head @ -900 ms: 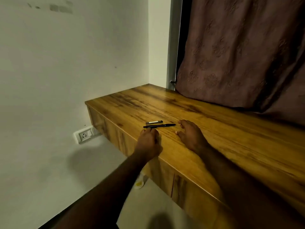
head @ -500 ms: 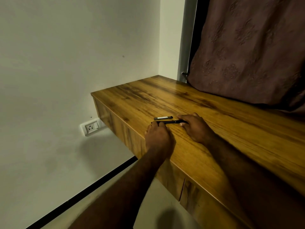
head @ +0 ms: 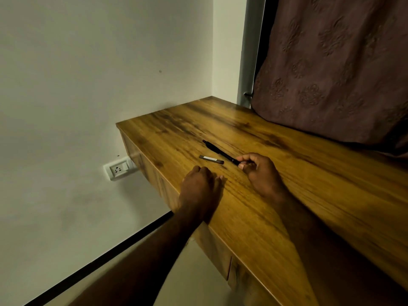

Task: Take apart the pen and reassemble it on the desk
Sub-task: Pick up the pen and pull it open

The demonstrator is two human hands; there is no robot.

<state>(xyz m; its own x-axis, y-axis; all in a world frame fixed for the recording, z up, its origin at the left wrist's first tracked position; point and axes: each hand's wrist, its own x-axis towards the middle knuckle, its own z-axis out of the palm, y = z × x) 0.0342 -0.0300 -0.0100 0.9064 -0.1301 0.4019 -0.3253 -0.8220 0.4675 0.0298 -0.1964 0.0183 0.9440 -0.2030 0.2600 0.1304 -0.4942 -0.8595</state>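
Note:
A slim black pen (head: 218,150) lies slanted on the wooden desk (head: 287,195), its far tip pointing up and left. My right hand (head: 260,173) pinches the pen's near end between thumb and fingers. A short grey pen part (head: 211,159) lies flat on the desk just left of the pen, touched by nothing. My left hand (head: 199,184) rests near the desk's front edge with its fingers curled loosely, holding nothing that I can see, a little below the grey part.
A brown patterned curtain (head: 331,74) hangs over the desk's back right. The white wall (head: 88,85) meets the desk's left end, with a white socket (head: 119,168) below the desk top. The desk's front edge (head: 167,188) drops to the floor.
My right hand has closed on the pen's near end and swung it, so the pen now lies slanted behind the grey part. My left hand has pulled back from the pen.

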